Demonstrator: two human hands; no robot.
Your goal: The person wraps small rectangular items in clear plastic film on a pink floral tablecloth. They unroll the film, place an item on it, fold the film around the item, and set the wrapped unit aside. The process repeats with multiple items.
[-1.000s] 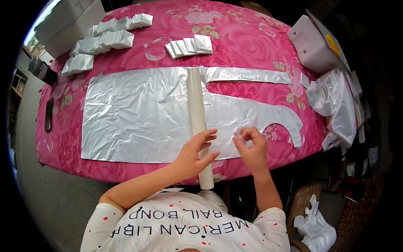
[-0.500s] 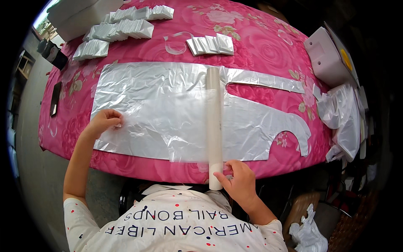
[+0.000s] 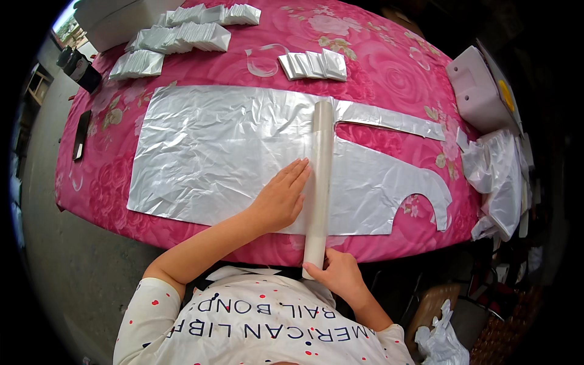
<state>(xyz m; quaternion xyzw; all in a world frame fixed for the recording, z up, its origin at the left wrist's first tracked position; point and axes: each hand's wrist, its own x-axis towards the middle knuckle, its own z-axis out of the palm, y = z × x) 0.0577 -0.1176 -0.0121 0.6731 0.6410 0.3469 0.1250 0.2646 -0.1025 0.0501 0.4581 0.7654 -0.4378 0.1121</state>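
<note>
A shiny silver plastic sheet (image 3: 207, 152) with a long strip and a curved cut-out at its right end lies flat and wrinkled. Across it rests a pale, translucent roll (image 3: 323, 164), its near end jutting past the table edge. My left hand (image 3: 281, 198) lies flat on the sheet with fingers stretched out, the tips close to the roll's left side. My right hand (image 3: 337, 272) grips the near end of the roll, thumb on top. Clear film seems to lie under my left hand, though its edges are hard to make out.
The table has a pink floral cloth (image 3: 389, 79). Stacks of folded silver packets (image 3: 182, 38) stand far left, a smaller row (image 3: 313, 65) at far middle. A phone (image 3: 81, 135) and dark bottle (image 3: 79, 68) are at left; a pink-white box (image 3: 483, 91) and clear bags (image 3: 496, 182) at right.
My left hand has let go of the clear film at the left and moved right, now flat beside the roll. My right hand has closed around the roll's near end.
</note>
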